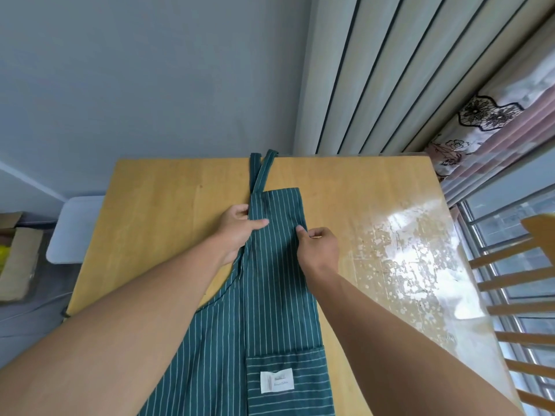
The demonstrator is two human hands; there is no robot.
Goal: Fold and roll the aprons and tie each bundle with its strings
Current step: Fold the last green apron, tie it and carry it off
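Green striped apron (276, 283) flat on bench (168, 187), folded lengthwise, neck strap (260, 172) at far edge. Left hand (237, 228) pinches bib's left edge; right hand (318, 246) prob pinching right edge, fingers curled.

Wooden table (168, 187), chair (510, 280), curtain (495, 121)

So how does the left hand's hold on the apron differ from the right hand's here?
The left hand grips the green striped apron at its left edge, thumb lying flat on top; the right hand sits at the right folded edge with fingers curled, pinching the cloth. The left reaches slightly farther up the bib. Both hold the same upper part on the wooden table.
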